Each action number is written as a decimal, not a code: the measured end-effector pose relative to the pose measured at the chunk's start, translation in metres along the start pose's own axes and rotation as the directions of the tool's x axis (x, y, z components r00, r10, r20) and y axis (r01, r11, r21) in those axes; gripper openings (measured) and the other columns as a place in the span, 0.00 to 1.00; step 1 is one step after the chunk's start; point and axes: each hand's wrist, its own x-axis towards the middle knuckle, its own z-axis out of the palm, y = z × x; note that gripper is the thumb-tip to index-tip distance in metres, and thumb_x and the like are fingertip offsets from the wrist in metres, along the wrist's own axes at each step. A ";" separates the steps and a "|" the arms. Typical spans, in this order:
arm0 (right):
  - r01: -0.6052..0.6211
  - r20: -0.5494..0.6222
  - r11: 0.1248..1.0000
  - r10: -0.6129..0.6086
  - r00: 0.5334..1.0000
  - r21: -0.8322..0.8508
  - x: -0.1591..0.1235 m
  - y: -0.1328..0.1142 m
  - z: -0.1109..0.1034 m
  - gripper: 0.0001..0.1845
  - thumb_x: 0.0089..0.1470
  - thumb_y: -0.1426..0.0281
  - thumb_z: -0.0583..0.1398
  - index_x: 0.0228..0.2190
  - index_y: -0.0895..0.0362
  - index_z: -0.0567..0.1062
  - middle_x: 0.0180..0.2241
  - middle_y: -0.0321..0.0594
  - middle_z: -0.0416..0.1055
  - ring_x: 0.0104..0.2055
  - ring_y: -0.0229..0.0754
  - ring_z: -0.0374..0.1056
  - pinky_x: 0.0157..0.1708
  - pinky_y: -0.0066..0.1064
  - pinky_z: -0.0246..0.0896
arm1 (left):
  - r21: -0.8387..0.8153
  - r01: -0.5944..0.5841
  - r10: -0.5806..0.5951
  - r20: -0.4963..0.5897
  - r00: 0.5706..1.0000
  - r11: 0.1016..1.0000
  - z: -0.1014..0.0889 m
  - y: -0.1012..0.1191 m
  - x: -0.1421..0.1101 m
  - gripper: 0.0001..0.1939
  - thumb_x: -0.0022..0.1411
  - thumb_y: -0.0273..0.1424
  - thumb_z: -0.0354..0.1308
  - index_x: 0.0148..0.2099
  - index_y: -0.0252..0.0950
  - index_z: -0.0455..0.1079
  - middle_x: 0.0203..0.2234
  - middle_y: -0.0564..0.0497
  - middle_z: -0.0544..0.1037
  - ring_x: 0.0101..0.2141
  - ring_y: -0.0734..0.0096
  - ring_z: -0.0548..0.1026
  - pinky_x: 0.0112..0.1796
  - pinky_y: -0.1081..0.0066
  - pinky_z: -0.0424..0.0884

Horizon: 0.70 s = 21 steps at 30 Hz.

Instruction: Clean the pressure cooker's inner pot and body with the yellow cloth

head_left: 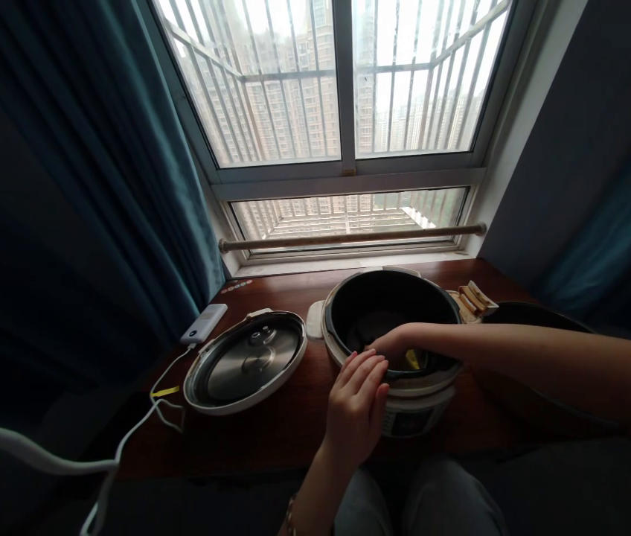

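A rice cooker [413, 409] with a pale body stands uncovered on the table, its dark inner pot [394, 279] in place. My left hand [357, 394] lies over the near left part of the rim, fingers close together and gripping it. Inside the pot, against the near wall, is my right hand [391, 342], bent down with its fingers bunched. Those fingertips are hidden in the dark and behind my left hand. A small yellow piece [412, 359] shows below the right wrist; its kind cannot be made out.
Left of the cooker, a round lid [254, 361] lies with its metal inside up. A white power strip [204, 324] with a cable [131, 432] is farther left. A large dark basin [539, 316] stands right, under my forearm. Behind are a window [343, 179] and a curtain [142, 171].
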 end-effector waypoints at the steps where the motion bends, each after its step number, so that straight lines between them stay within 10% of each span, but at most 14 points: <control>1: -0.015 0.025 1.000 0.014 1.000 0.012 -0.006 0.001 0.003 0.04 0.43 0.75 0.60 0.27 0.61 0.73 0.24 0.31 0.66 0.34 0.37 0.64 0.40 0.30 0.60 | -0.001 0.003 -0.003 0.000 1.000 1.000 0.000 0.000 0.000 0.17 0.60 0.24 0.47 0.51 0.34 0.65 0.46 0.45 0.73 0.51 0.64 0.67 0.53 0.58 0.61; 9: -0.127 0.170 0.973 0.095 0.981 0.194 -0.044 -0.002 0.005 0.14 0.45 0.73 0.58 0.37 0.60 0.72 0.26 0.32 0.69 0.26 0.35 0.65 0.27 0.27 0.62 | -0.014 0.005 -0.005 -0.014 1.000 1.000 0.000 0.002 0.000 0.16 0.60 0.23 0.47 0.50 0.33 0.65 0.45 0.46 0.73 0.50 0.66 0.66 0.53 0.59 0.60; 17: 0.018 -0.056 0.842 0.014 0.998 0.540 -0.071 -0.020 0.000 0.20 0.48 0.70 0.54 0.45 0.58 0.69 0.32 0.36 0.71 0.27 0.33 0.66 0.26 0.23 0.61 | 0.002 0.015 -0.015 0.024 1.000 1.000 0.000 0.002 -0.001 0.18 0.61 0.24 0.47 0.53 0.35 0.64 0.50 0.46 0.70 0.52 0.65 0.65 0.54 0.58 0.59; 21: -0.229 -0.013 0.962 0.233 0.972 0.150 -0.091 -0.020 -0.012 0.16 0.44 0.70 0.57 0.38 0.60 0.74 0.29 0.35 0.72 0.29 0.37 0.67 0.28 0.25 0.61 | 0.005 0.005 -0.005 0.009 1.000 1.000 0.001 0.002 -0.002 0.17 0.61 0.24 0.47 0.52 0.34 0.65 0.48 0.46 0.72 0.52 0.66 0.66 0.54 0.59 0.59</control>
